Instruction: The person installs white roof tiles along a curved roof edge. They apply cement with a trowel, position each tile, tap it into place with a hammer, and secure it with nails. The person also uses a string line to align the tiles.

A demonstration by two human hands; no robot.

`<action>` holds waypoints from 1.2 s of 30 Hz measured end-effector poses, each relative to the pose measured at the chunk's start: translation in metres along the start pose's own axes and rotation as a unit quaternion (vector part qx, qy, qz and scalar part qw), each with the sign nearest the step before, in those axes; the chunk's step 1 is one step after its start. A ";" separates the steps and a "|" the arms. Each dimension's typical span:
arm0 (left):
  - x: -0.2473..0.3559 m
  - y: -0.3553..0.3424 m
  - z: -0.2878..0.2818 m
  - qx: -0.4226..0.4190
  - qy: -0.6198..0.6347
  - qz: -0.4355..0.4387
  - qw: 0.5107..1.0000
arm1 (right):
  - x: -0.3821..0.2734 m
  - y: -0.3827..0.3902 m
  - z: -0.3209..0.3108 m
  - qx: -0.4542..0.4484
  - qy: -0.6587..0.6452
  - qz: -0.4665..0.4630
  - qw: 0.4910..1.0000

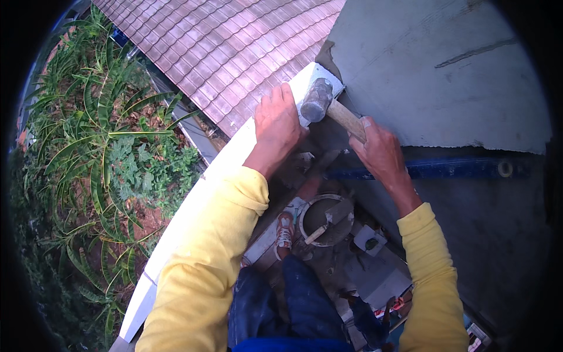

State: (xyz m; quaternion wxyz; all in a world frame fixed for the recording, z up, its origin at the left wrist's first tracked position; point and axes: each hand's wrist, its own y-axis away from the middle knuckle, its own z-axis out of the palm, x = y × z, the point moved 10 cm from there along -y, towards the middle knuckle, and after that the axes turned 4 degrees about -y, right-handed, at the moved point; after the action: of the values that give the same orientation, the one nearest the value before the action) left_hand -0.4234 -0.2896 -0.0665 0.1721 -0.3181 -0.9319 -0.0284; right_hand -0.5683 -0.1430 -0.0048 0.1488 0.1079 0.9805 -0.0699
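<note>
White on top, a long strip (223, 176) runs from seven o'clock up to one o'clock. The left hand (277, 129) lies on it near the upper end, fingers toward twelve o'clock; whether it grips or only presses, I cannot tell. Apart from it, the right hand (380, 154) is clamped around the wooden handle (348, 119) of a hammer (317, 101). That handle slants up between ten and eleven o'clock, setting the head over the strip's end, at two o'clock from the left hand, the nearer one; contact is unclear. At six o'clock, below both hands, stands a bucket (301, 218).
</note>
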 end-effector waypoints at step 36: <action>0.005 0.005 -0.007 0.023 -0.001 -0.003 1.000 | 0.020 -0.010 0.011 0.004 0.029 0.016 0.999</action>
State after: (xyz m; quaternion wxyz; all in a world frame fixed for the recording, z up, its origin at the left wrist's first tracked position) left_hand -0.4220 -0.2838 -0.0580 0.1786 -0.3115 -0.9333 -0.0068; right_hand -0.5857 -0.1507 -0.0206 0.1211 0.1260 0.9822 -0.0687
